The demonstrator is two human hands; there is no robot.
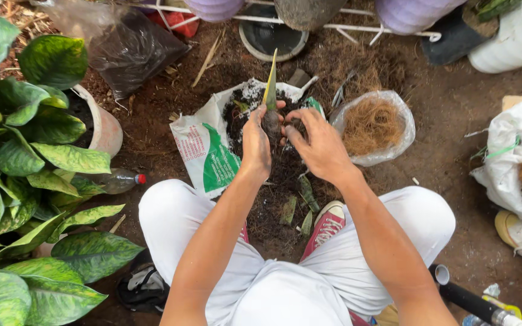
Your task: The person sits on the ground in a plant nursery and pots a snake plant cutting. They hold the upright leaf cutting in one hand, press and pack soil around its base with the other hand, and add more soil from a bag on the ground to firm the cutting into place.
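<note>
My left hand [256,145] grips a small plant cutting [270,90] with a pointed green-yellow leaf and a dark, soil-covered base. My right hand [316,143] touches the same soil-covered base from the right, fingers curled around it. Both hands hover over an open white and green sack [203,151] of dark soil. I am squatting in white trousers and red sneakers [326,224], with loose soil and cut leaf pieces on the ground between my feet.
A clear bag of brown coconut fibre [373,127] lies right of the sack. Large-leaved potted plants [31,157] crowd the left. A plastic bottle [119,180], a dark soil bag [131,51], white pots [509,42] and another white bag [515,163] surround me.
</note>
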